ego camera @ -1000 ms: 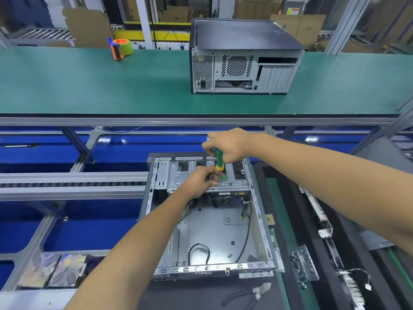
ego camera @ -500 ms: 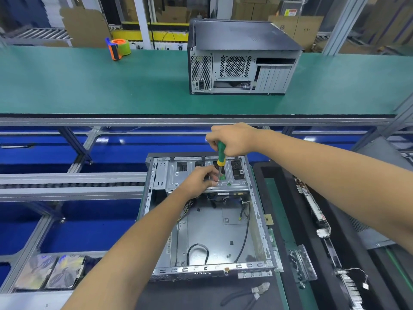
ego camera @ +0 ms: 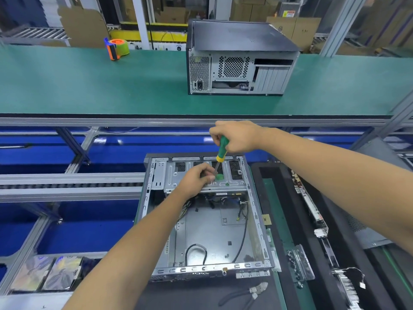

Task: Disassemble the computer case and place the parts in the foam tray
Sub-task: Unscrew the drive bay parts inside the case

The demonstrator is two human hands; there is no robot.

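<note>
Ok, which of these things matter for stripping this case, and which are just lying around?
In use: open case, screwdriver in right hand, left hand on the drive bracket, foam tray.

Lying about: tape dispenser, closed computer, pliers.

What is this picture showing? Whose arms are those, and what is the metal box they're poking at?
The camera sits on a person's head, so you see their own two arms reaching out. The metal box is an open computer case lying in front of them; you can look inside and see its cables. The right hand holds a green screwdriver, tip pointing down at a metal bracket at the far end of the case. The left hand rests on that bracket, fingers pinched right by the tip. On the right is a black foam tray with parts already in it. Pliers lie near the bottom edge. Farther away, on the green bench, stand a closed computer and a tape roll.
</note>
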